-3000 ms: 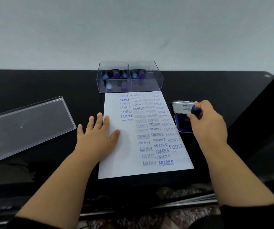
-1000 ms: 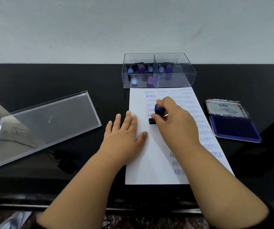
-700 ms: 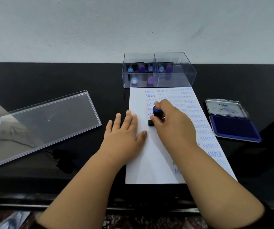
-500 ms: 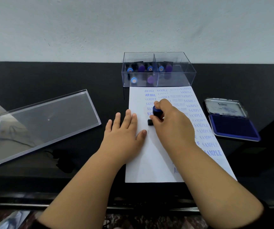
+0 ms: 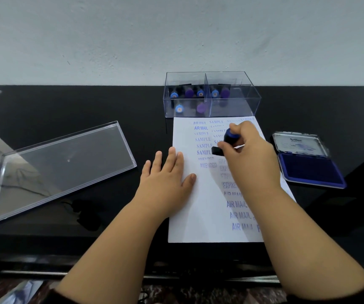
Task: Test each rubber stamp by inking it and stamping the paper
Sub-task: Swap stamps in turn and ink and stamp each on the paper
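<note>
Stamp (image 5: 228, 141): blue handle, black base, tilted, above the sheet's upper middle, near the "AMENDED" prints.
Right hand (image 5: 249, 159): fingers and thumb curled round the stamp handle, pinching it.
Left hand (image 5: 165, 181): flat, fingers straight, pressing the paper's left edge, at 9 o'clock of the stamp.
Paper (image 5: 200, 211): white, covered in blue prints, on the black table (image 5: 67, 106).
Ink pad (image 5: 308, 167): open, at 3 o'clock of the paper.
Clear box (image 5: 211, 95): at 12 o'clock of the paper, more stamps inside.
Lid (image 5: 56, 167): at 9 o'clock, well apart.
</note>
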Demonstrator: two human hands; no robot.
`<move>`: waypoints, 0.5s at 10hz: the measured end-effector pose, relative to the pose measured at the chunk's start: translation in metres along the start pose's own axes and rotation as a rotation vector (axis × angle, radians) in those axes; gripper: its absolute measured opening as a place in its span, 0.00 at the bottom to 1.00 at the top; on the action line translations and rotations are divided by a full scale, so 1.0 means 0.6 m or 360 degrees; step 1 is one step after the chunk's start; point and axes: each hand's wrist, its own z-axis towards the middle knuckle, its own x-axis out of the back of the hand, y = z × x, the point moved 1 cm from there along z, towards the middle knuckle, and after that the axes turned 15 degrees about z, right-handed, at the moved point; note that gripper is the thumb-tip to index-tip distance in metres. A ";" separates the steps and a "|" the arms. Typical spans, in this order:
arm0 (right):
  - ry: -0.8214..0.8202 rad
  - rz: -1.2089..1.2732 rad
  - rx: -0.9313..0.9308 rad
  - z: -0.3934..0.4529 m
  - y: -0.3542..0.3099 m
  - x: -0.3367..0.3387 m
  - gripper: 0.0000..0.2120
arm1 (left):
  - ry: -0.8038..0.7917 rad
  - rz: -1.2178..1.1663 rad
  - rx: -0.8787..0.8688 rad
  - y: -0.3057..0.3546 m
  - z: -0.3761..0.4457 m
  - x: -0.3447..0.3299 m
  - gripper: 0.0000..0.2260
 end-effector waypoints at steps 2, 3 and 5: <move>0.0072 0.0033 -0.0047 0.005 0.009 0.027 0.12 | 0.0008 -0.0018 -0.0002 0.001 -0.002 0.002 0.28; 0.0068 0.0040 -0.0046 0.004 0.011 0.030 0.12 | 0.0009 -0.0026 0.0002 0.002 -0.002 0.002 0.28; 0.0060 0.0058 -0.0052 0.004 0.010 0.031 0.12 | 0.0009 -0.0030 0.0004 0.002 -0.001 0.002 0.28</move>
